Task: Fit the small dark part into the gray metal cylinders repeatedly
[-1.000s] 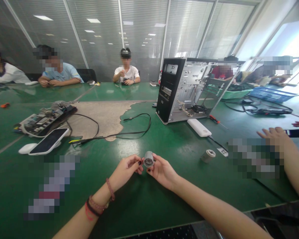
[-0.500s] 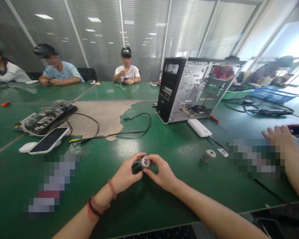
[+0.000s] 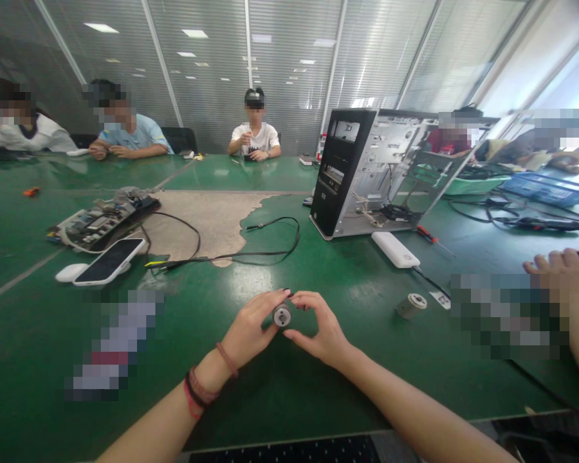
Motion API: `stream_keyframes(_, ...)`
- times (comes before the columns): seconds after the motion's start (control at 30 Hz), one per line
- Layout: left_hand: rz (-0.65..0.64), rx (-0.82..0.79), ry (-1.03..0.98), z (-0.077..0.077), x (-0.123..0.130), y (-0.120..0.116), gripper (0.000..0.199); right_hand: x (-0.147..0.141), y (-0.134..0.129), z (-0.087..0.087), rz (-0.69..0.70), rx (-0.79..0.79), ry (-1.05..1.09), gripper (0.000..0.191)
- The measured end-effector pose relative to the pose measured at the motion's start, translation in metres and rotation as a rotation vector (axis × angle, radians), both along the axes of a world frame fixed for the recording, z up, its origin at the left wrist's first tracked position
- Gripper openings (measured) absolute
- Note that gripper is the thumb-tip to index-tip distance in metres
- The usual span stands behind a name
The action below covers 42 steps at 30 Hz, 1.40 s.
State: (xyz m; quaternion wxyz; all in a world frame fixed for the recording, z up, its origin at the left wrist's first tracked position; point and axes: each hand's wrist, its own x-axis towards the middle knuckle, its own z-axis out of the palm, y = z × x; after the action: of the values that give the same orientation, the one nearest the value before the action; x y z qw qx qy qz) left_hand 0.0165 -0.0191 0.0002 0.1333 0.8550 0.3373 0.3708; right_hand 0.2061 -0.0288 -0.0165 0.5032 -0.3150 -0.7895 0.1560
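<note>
My left hand (image 3: 253,325), with bracelets at the wrist, is closed around a small cylindrical metal motor (image 3: 282,316). The motor's round end, with a shaft in the middle, faces me just above the green table. My right hand (image 3: 321,328) is beside it on the right, its thumb and index finger spread in a C shape. Its index fingertip is close to my left fingertips; whether they touch I cannot tell. A second metal motor (image 3: 412,305) rests on the table to the right of my hands.
An open computer case (image 3: 352,173) stands beyond my hands, with a white power bank (image 3: 395,249) and a screwdriver (image 3: 434,239) near it. Left are a phone (image 3: 110,260), a cable (image 3: 270,254) and a circuit assembly (image 3: 106,222). Another person's hand (image 3: 557,280) is at the right; several people sit opposite.
My right thumb and fingers have come away from the motor and spread apart. The motor stays in my left hand. The whole view has shifted slightly.
</note>
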Motion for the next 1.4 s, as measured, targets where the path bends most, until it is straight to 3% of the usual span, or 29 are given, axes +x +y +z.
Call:
stream_keyframes(0.43,-0.027,-0.024,0.001,-0.003,-0.001,0.000,0.039,0.002,0.000,0.003,0.001,-0.047,-0.030,0.034)
stream_keyframes(0.87,0.034,-0.378,0.093,0.003,0.004,0.001,0.009,0.000,0.001,0.005,0.033,-0.132,-0.045,0.021)
stream_keyframes(1.2,0.029,-0.381,0.122,0.000,0.004,0.000,0.013,-0.015,0.006,0.001,-0.012,-0.222,-0.025,0.013)
stream_keyframes(1.4,0.042,-0.362,0.136,-0.003,0.003,0.001,0.013,-0.015,0.006,0.010,-0.032,-0.216,0.060,0.008)
